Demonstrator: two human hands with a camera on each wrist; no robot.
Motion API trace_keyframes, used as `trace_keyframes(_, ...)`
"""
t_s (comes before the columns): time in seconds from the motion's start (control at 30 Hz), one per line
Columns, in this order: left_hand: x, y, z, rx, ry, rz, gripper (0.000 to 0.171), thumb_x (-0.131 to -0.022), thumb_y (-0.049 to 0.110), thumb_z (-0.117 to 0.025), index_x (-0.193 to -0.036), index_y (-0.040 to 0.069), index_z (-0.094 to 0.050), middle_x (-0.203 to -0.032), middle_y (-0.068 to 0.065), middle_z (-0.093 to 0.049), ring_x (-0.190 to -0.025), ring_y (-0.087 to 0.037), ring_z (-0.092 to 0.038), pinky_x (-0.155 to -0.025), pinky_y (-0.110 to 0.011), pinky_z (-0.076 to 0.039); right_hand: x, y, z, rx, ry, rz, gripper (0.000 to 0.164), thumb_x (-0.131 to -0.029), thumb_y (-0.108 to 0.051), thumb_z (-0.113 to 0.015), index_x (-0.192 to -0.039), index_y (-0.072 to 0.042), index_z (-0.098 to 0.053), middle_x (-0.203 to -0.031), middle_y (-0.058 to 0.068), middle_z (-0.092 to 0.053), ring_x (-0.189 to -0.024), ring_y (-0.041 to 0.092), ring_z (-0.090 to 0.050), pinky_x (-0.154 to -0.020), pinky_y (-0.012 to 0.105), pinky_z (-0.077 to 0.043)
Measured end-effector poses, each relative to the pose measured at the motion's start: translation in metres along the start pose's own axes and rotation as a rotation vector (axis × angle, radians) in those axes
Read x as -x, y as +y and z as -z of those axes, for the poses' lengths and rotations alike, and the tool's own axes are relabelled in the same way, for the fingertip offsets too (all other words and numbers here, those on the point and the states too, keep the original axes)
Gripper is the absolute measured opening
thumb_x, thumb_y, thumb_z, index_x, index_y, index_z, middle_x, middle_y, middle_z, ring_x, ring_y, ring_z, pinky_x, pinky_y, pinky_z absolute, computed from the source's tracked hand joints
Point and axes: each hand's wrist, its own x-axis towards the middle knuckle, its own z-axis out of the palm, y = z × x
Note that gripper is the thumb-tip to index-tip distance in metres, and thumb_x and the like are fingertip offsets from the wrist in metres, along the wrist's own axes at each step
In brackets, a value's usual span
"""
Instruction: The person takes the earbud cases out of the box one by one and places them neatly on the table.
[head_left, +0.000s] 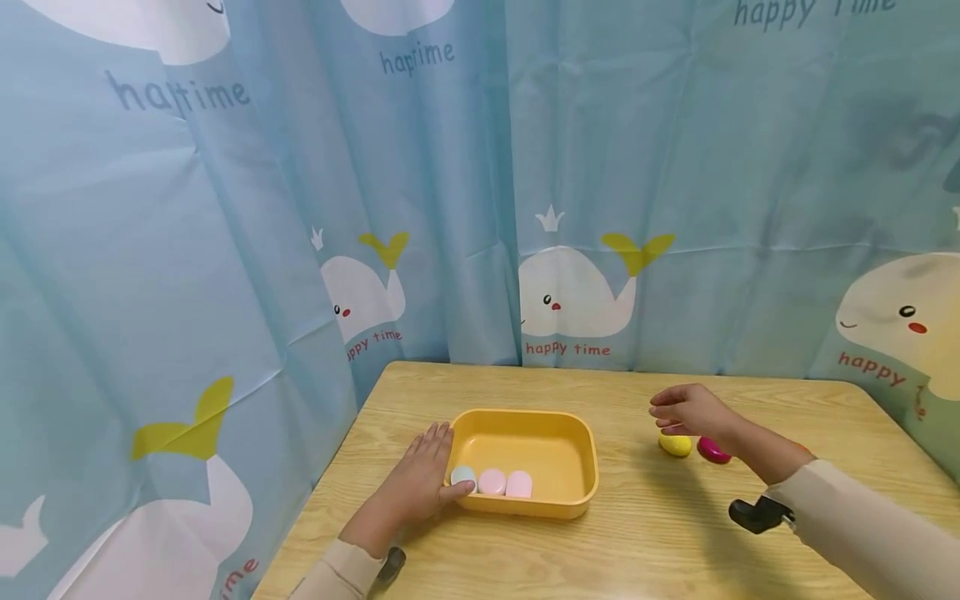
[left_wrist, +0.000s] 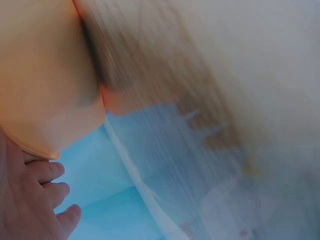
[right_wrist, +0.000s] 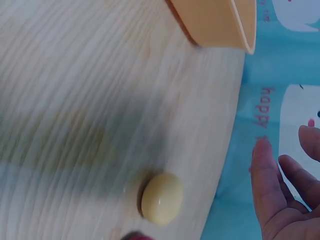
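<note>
A yellow rectangular box [head_left: 555, 506] stands on the wooden table. My left hand [head_left: 422, 475] holds its left side, the fingers along the outer wall and the thumb over the front left rim. Inside, along the front wall, lie a pale blue rounded piece [head_left: 463, 475], a pink one [head_left: 492, 482] and another pink one [head_left: 519, 484]. To the right, my right hand [head_left: 693, 410] hovers with loosely bent fingers and nothing visible in them. Below it sits a yellow egg-shaped piece [head_left: 676, 446], beside a magenta one [head_left: 715, 451]. The right wrist view also shows the yellow piece [right_wrist: 162, 199], apart from the fingers.
An orange thing [head_left: 801, 447] shows partly behind the right forearm. Blue curtains [head_left: 465, 208] with whale prints hang along the table's back and left side. Black wrist mounts [head_left: 759, 514] sit under both sleeves.
</note>
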Motion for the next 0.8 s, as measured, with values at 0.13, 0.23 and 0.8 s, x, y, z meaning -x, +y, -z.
trace_keyframes(0.13, 0.000, -0.002, -0.002, -0.003, -0.004, -0.005, 0.096, -0.094, 0.068, -0.039, -0.152, -0.006, -0.018, -0.159, -0.021, -0.015, -0.146, -0.034, -0.009, -0.116, -0.051, -0.012, -0.006, 0.001, -0.015, -0.001, -0.014, 0.019, 0.042, -0.098, -0.011, -0.058, -0.125, 0.020, -0.048, -0.113, 0.022, -0.063, -0.098, 0.035, -0.064, -0.080, 0.040, -0.056)
trace_keyframes(0.23, 0.000, -0.003, -0.004, -0.007, -0.003, -0.009, 0.097, -0.093, 0.069, -0.038, -0.152, -0.006, -0.018, -0.159, -0.021, -0.014, -0.146, -0.034, -0.009, -0.116, -0.050, -0.012, -0.010, 0.000, -0.028, 0.011, -0.016, 0.033, 0.041, -0.097, -0.009, -0.059, -0.124, 0.020, -0.049, -0.111, 0.022, -0.063, -0.099, 0.038, -0.063, -0.079, 0.041, -0.056)
trace_keyframes(0.8, -0.001, -0.001, -0.004, -0.018, -0.011, 0.011, 0.098, -0.092, 0.071, -0.037, -0.153, -0.004, -0.019, -0.160, -0.018, -0.014, -0.147, -0.032, -0.009, -0.116, -0.049, -0.009, -0.028, -0.015, -0.084, -0.097, -0.063, 0.034, 0.035, -0.095, -0.004, -0.060, -0.123, 0.017, -0.053, -0.110, 0.022, -0.062, -0.092, 0.028, -0.067, -0.079, 0.042, -0.056)
